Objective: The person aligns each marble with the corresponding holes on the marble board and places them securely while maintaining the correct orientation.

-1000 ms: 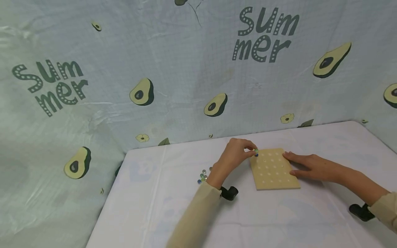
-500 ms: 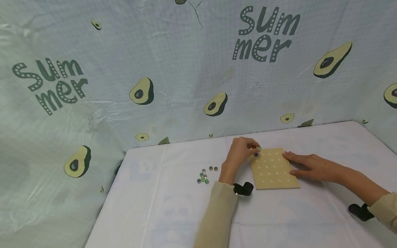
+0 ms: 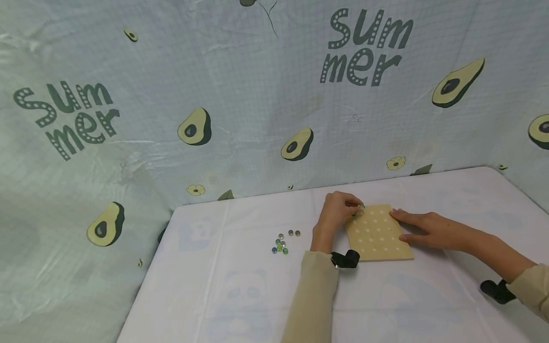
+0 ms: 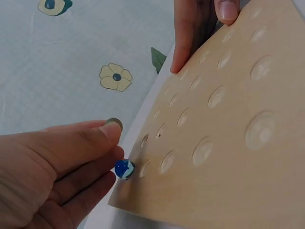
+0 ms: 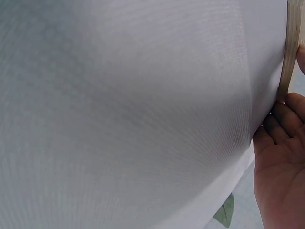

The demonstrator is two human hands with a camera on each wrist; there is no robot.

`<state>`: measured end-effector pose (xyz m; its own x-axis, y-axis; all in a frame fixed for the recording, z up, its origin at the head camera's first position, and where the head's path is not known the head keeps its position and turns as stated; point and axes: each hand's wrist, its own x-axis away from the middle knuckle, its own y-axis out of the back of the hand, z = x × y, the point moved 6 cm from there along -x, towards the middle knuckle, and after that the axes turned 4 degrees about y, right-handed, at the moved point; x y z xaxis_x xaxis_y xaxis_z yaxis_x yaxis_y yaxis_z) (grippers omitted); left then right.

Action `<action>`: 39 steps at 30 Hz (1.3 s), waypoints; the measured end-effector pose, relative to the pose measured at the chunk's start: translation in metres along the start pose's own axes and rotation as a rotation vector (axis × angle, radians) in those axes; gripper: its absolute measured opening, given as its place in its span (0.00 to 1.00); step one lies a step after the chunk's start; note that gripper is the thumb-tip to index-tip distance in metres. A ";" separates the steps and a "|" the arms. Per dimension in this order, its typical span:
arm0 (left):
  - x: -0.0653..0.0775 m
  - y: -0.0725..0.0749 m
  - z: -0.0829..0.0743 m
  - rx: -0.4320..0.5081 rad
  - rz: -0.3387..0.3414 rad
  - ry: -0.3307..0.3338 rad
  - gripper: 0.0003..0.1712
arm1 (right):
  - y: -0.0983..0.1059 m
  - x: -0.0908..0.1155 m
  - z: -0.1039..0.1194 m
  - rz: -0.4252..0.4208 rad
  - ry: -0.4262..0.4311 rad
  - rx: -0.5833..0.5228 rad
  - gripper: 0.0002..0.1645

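Note:
In the head view my left hand (image 3: 336, 212) is over the far left corner of a flat wooden board (image 3: 379, 240) with rows of round hollows. Its thumb and index finger pinch a small greenish marble (image 4: 114, 123), mostly covered by the fingertips in the left wrist view. A blue and white marble (image 4: 124, 169) sits on the board near the corner, right beside the other fingers of that hand. My right hand (image 3: 426, 228) rests at the board's right edge, its fingers fairly straight, with the thumb tip on the top surface.
Several glass marbles (image 3: 279, 248) lie loosely grouped on the white-covered table (image 3: 180, 286), left of the board. Two greyish marbles (image 3: 294, 233) lie a little behind them. A cloth backdrop (image 3: 249, 95) with avocado prints rises behind the table.
My left hand has shifted slightly right along the board's far left corner, the greenish marble still pinched; its forearm has swung right, uncovering the two greyish marbles. The right hand has stayed put.

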<state>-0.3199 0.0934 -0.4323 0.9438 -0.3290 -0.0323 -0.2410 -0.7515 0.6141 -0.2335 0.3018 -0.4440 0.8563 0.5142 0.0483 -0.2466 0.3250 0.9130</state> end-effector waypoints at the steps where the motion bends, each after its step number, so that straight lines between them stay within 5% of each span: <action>1: 0.000 -0.001 0.000 -0.010 -0.007 0.005 0.04 | 0.000 0.000 0.000 0.000 0.001 -0.001 0.48; 15: 0.007 -0.009 -0.003 -0.091 -0.052 0.077 0.06 | 0.000 0.000 0.000 0.001 0.002 -0.001 0.48; 24: 0.010 -0.010 -0.003 -0.120 -0.054 0.052 0.09 | -0.003 -0.001 -0.001 0.005 0.010 0.007 0.48; 30: 0.006 -0.010 -0.005 -0.163 0.027 0.055 0.09 | -0.002 -0.001 -0.001 -0.002 0.019 0.014 0.47; 34: 0.005 -0.001 -0.009 -0.274 0.110 0.049 0.12 | -0.004 0.000 -0.003 0.000 0.010 0.021 0.48; 39: 0.014 0.034 -0.010 -0.403 0.152 -0.015 0.18 | -0.004 -0.002 -0.003 0.002 0.010 0.022 0.49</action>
<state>-0.3129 0.0690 -0.4042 0.9005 -0.4288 0.0727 -0.2662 -0.4111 0.8718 -0.2352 0.3020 -0.4494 0.8512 0.5227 0.0466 -0.2384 0.3061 0.9216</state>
